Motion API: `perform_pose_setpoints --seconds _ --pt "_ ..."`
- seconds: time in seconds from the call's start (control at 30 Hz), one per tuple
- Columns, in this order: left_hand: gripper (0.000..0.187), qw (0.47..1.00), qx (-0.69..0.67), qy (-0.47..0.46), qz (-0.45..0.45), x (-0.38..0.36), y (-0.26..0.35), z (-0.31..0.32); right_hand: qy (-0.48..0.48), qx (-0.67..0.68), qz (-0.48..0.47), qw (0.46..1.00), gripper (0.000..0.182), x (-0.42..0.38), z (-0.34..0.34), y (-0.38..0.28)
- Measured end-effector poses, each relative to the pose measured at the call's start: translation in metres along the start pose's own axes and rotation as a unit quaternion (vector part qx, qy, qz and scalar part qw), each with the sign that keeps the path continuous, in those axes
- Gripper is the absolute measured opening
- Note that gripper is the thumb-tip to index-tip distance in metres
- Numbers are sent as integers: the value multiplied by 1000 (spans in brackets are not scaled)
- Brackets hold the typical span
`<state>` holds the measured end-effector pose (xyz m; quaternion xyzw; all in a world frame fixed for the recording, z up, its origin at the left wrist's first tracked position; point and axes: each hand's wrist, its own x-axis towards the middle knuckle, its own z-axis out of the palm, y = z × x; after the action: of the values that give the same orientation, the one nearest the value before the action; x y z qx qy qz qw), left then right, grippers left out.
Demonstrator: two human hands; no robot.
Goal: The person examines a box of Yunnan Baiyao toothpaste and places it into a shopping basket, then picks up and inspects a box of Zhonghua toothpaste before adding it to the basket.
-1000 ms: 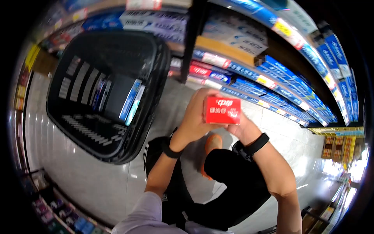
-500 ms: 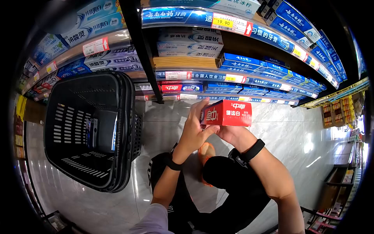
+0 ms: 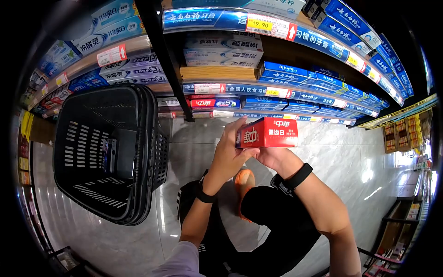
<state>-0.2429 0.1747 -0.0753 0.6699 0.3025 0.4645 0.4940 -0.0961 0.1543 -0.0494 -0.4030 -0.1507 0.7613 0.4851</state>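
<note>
Both my hands hold a red toothpaste box (image 3: 280, 132) with white lettering, in front of the lowest shelf. My left hand (image 3: 230, 150) is wrapped round the box's left end, its thumb along the lower edge. From below, my right hand (image 3: 274, 159) supports the box; most of its fingers are hidden behind it. A similar red toothpaste box (image 3: 214, 102) lies on the bottom shelf just beyond my hands, beside blue toothpaste boxes (image 3: 265, 104).
A black shopping basket (image 3: 143, 184) stands on the tiled floor (image 3: 341, 171) at the left, with a dark item inside. Shelves of toothpaste boxes (image 3: 226, 51) with price labels (image 3: 272, 25) run across the front. A yellow-edged rack (image 3: 401, 111) is at the right.
The view has shifted very slightly. My hands keep the same grip on the red toothpaste box, which has hardly moved.
</note>
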Motion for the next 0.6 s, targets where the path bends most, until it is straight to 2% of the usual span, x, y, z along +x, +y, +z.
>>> perform_pose_setpoints --seconds 0.1,0.17,0.27,0.33,0.4,0.43,0.6 --pt "74 997 71 15 40 2 4 -1 23 21 2 1000 21 1 12 -7" --pt "72 996 13 -15 -90 0 -4 0 32 -46 -33 998 23 1 19 -13" --pt "66 994 -10 -27 -106 4 2 -6 59 -77 7 995 27 4 26 -21" --pt "62 996 24 -27 -76 5 12 -12 65 -112 13 991 33 -4 45 -30" --pt "58 997 64 -26 -43 8 23 -22 64 -139 -33 988 38 -10 61 -36" --pt "56 996 65 -27 -50 11 29 -26 23 -133 -27 990 46 -11 62 -40" --pt "53 996 81 9 -26 23 56 -50 -85 -101 -51 990 49 -18 73 -45"
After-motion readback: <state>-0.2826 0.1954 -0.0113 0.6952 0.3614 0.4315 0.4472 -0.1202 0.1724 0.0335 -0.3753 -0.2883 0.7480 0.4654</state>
